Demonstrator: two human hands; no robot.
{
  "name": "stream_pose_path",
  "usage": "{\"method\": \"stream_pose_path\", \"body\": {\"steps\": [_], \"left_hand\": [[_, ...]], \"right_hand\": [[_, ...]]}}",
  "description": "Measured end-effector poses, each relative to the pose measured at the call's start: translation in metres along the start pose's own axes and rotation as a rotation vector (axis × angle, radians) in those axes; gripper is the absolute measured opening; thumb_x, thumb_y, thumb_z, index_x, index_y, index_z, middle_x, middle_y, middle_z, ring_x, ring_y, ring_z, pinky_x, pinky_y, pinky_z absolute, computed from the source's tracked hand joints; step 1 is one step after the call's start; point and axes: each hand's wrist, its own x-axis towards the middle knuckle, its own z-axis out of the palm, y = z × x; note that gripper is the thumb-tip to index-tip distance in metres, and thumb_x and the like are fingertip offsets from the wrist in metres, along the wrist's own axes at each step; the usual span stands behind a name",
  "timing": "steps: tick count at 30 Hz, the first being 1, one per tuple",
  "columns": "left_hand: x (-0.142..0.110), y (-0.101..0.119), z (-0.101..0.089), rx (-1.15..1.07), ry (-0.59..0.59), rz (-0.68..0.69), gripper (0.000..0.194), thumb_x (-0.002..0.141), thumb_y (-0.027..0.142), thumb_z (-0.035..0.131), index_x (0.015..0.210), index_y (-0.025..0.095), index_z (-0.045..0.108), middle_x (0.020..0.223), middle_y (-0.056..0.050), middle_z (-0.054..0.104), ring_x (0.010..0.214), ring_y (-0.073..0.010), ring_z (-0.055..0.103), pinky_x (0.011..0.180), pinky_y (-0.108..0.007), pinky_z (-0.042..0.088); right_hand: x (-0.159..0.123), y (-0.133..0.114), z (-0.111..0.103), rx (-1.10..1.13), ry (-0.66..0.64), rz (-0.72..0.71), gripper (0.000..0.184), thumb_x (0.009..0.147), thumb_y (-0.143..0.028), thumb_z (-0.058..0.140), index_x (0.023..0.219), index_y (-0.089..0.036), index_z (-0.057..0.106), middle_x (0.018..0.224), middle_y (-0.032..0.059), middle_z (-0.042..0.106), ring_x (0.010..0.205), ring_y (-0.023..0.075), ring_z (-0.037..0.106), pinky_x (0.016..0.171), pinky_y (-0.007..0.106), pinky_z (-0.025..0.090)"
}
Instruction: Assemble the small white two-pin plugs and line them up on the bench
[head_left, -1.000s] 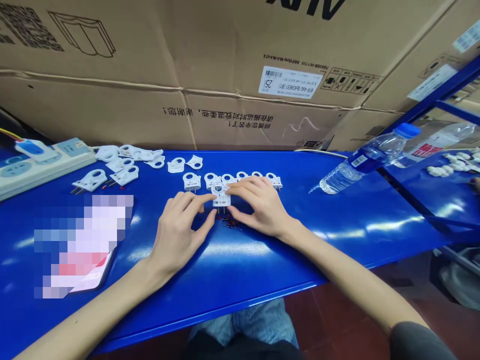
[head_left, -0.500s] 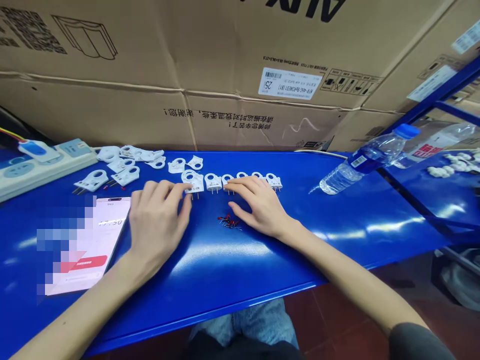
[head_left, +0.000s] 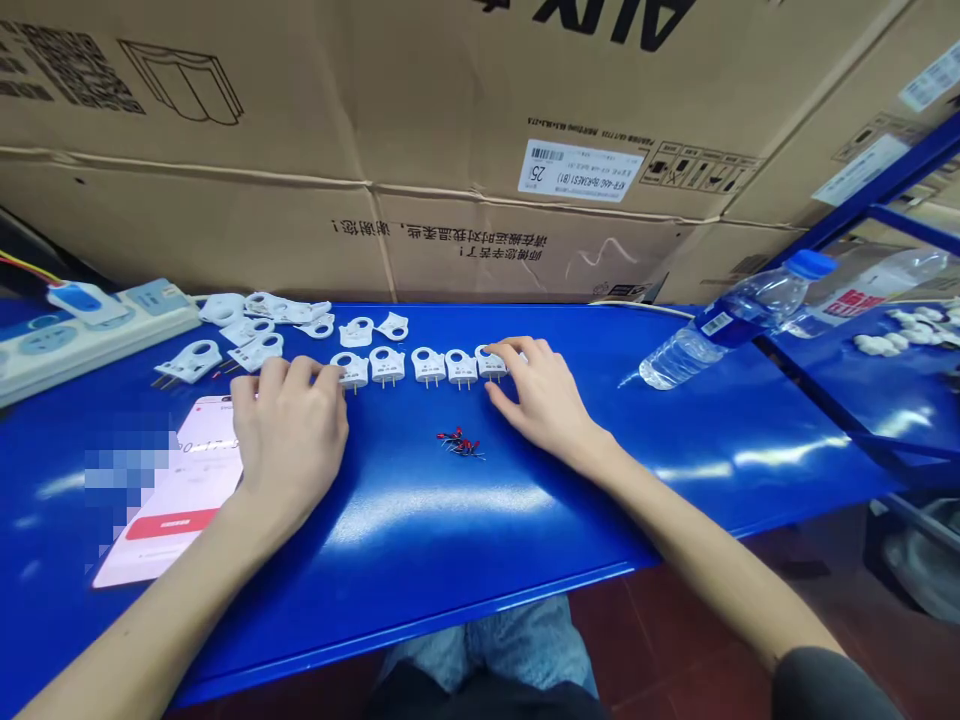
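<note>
A row of white plug housings, each with a ring on top and metal pins below, stands on the blue table point(head_left: 465, 560). My left hand point(head_left: 294, 430) is curled at the left end, its fingertips closed on the side of the leftmost white plug point(head_left: 350, 371). My right hand point(head_left: 551, 405) holds another white plug point(head_left: 491, 363) between thumb and fingers. Between them stand more plugs, including a middle plug point(head_left: 429, 366). Anything behind my right hand is hidden. Nearer me lies a small pile of red components with thin wire legs point(head_left: 461, 443).
More white ring-shaped parts point(head_left: 259, 318) lie loose at the back left, beside a power strip point(head_left: 97, 335). A phone point(head_left: 169, 500) lies under my left forearm. Water bottles point(head_left: 720, 325) lean at the right by a blue rack bar point(head_left: 855, 215). Large cardboard boxes point(head_left: 442, 120) form the back wall.
My left hand has moved left with the leftmost plug, and a gap now separates it from the plug beside it. My right hand has shifted right, uncovering plugs in the row.
</note>
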Motion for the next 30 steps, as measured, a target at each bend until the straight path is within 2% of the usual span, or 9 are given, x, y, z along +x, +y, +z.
{"method": "stream_pose_path", "body": {"steps": [4, 8, 13, 23, 26, 30], "left_hand": [[0.0, 0.005, 0.0, -0.051, 0.053, -0.003, 0.041, 0.105, 0.028, 0.035, 0.129, 0.015, 0.065, 0.115, -0.016, 0.068, 0.113, -0.0397, 0.058, 0.089, -0.053, 0.044], [-0.002, 0.014, 0.0, -0.078, 0.082, 0.096, 0.045, 0.105, 0.028, 0.035, 0.141, 0.016, 0.059, 0.127, -0.018, 0.066, 0.115, -0.0389, 0.059, 0.086, -0.049, 0.047], [-0.006, 0.022, 0.008, -0.067, 0.034, 0.198, 0.046, 0.106, 0.031, 0.035, 0.14, 0.011, 0.059, 0.133, -0.021, 0.065, 0.116, -0.0396, 0.059, 0.086, -0.049, 0.049], [-0.009, 0.025, 0.009, -0.171, 0.007, 0.185, 0.041, 0.105, 0.03, 0.041, 0.137, 0.014, 0.061, 0.129, -0.019, 0.066, 0.12, -0.0383, 0.059, 0.095, -0.05, 0.051], [-0.01, 0.026, 0.008, -0.172, -0.006, 0.182, 0.041, 0.105, 0.031, 0.04, 0.136, 0.013, 0.061, 0.129, -0.019, 0.065, 0.12, -0.0376, 0.058, 0.09, -0.049, 0.054], [-0.012, 0.028, 0.008, -0.155, -0.009, 0.182, 0.042, 0.105, 0.031, 0.04, 0.138, 0.013, 0.058, 0.13, -0.019, 0.063, 0.122, -0.0374, 0.056, 0.076, -0.043, 0.057]], "right_hand": [[0.002, 0.01, -0.007, -0.059, -0.041, 0.107, 0.04, 0.099, -0.032, 0.058, 0.138, -0.021, 0.058, 0.134, 0.0162, 0.061, 0.117, 0.0355, 0.056, 0.089, 0.049, 0.051], [0.003, 0.013, -0.01, -0.086, -0.078, 0.174, 0.037, 0.1, -0.036, 0.059, 0.134, -0.021, 0.06, 0.13, 0.0156, 0.061, 0.116, 0.0361, 0.056, 0.087, 0.049, 0.051], [0.001, 0.012, -0.008, -0.113, -0.126, 0.164, 0.036, 0.1, -0.036, 0.058, 0.134, -0.023, 0.061, 0.126, 0.0154, 0.062, 0.114, 0.0355, 0.057, 0.084, 0.046, 0.05], [-0.001, 0.011, -0.005, -0.138, -0.11, 0.121, 0.031, 0.101, -0.034, 0.058, 0.13, -0.025, 0.064, 0.122, 0.0151, 0.064, 0.109, 0.0345, 0.057, 0.082, 0.044, 0.05], [-0.001, 0.009, -0.006, -0.133, -0.119, 0.117, 0.031, 0.101, -0.034, 0.059, 0.131, -0.025, 0.064, 0.124, 0.0155, 0.064, 0.11, 0.0348, 0.057, 0.082, 0.045, 0.05], [0.0, 0.007, -0.007, -0.14, -0.151, 0.125, 0.032, 0.103, -0.032, 0.056, 0.133, -0.025, 0.064, 0.126, 0.0149, 0.063, 0.112, 0.0353, 0.058, 0.084, 0.047, 0.051]]}}
